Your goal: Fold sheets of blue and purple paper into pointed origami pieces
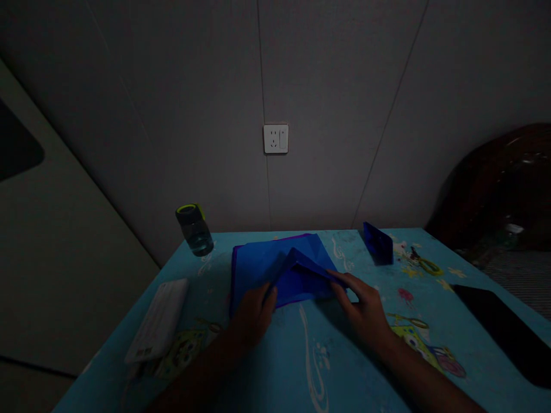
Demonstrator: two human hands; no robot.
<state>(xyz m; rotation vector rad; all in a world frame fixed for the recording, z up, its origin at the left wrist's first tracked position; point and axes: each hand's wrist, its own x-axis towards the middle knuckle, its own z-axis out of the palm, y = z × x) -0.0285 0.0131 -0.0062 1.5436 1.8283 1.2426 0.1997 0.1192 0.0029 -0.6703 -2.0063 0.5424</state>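
Two bare hands work a sheet of blue paper (275, 269) on a table (301, 367) covered in a turquoise cartoon-print cloth, seen from a head-worn camera in dim light. The paper lies toward the table's far edge, slightly left of its middle, with one part folded up into a raised ridge. The left hand (252, 315) rests on the paper's near left portion, fingers curled down onto the sheet and pressing rather than clasping it. The right hand (364, 310) lies flat just right of the fold, its fingertips (338, 281) touching the paper's near right edge; the fingers are extended, not closed around anything.

A small bottle (194, 229) with a yellow-green cap stands at the far left corner, against the grey wall. A white flat box (159, 321) lies along the left edge. A smaller blue piece (377, 243) stands tilted near the far edge, right of the paper and well apart from it. A black phone (503, 332) lies along the right edge. A white wall socket (276, 139) sits above the table.
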